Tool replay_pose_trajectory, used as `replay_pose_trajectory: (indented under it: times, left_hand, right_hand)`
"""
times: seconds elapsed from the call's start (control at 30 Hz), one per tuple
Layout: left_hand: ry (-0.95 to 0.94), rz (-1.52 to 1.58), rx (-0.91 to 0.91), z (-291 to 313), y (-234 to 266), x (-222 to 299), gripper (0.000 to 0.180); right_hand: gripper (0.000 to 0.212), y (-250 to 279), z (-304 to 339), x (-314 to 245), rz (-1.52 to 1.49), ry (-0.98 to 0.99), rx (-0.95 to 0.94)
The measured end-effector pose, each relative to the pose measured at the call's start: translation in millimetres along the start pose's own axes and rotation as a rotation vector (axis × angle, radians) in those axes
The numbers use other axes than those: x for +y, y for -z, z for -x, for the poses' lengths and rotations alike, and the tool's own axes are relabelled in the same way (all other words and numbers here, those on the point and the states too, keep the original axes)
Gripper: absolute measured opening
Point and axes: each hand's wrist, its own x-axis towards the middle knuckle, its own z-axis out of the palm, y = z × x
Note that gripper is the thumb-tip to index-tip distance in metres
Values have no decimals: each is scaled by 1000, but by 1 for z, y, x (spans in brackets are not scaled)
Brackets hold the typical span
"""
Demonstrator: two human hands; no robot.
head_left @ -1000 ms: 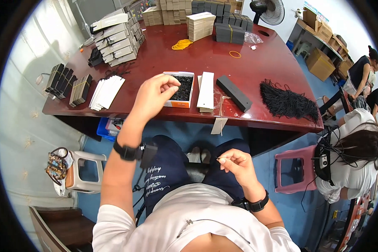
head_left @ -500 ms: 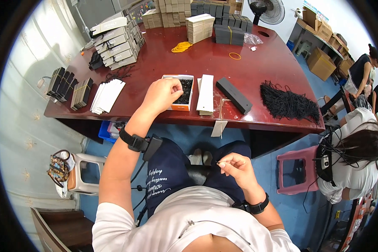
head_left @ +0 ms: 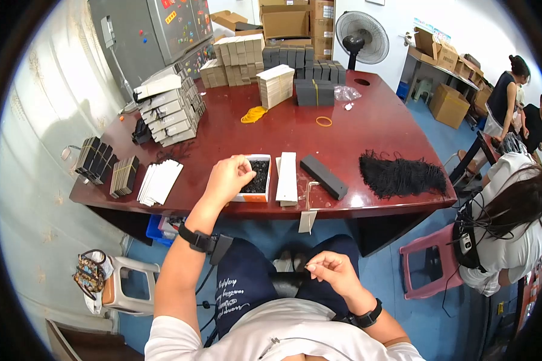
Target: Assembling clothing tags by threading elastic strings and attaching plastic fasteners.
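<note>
Over the box (head_left: 256, 197), the left hand (head_left: 229, 178) curls its fingers, grip unclear; bodyward of it, the right hand (head_left: 331, 269) pinches a speck (head_left: 306, 266). Black bits (head_left: 260, 177) seem light: pinch singly.

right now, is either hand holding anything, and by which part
The right hand seems to pinch a tiny piece, which part unclear; whether the left hand holds anything cannot be told.

So the left hand (head_left: 230, 178) is over the left side of a small open box (head_left: 253, 197) of black bits, right hand (head_left: 332, 271) pinched above the lap, too tiny to tell on what. Red desk (head_left: 337, 141) also has white strips (head_left: 287, 180), a dark block (head_left: 324, 177) and a heap of black cords (head_left: 403, 175), left to right.
</note>
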Motion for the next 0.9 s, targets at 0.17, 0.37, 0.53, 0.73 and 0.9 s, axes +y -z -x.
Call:
replay_pose_trajectory:
  times: [0.17, 0.37, 0.53, 0.73, 0.9]
  left_hand:
    - [-59, 94, 50, -12, 9, -4, 9]
    - [-211, -324, -52, -8, 17, 1, 14]
    - [-124, -325, -160, -4, 9, 5, 12]
    - [0, -132, -40, -3, 13, 7, 13]
    - [-52, 89, 11, -8, 10, -13, 13]
  right_hand:
    - [7, 3, -2, -1, 13, 12, 36]
    - [7, 2, -8, 3, 0, 25, 17]
    - [8, 0, -5, 3, 8, 24, 18]
    - [8, 4, -4, 5, -7, 24, 24]
    - [8, 2, -6, 3, 1, 28, 11]
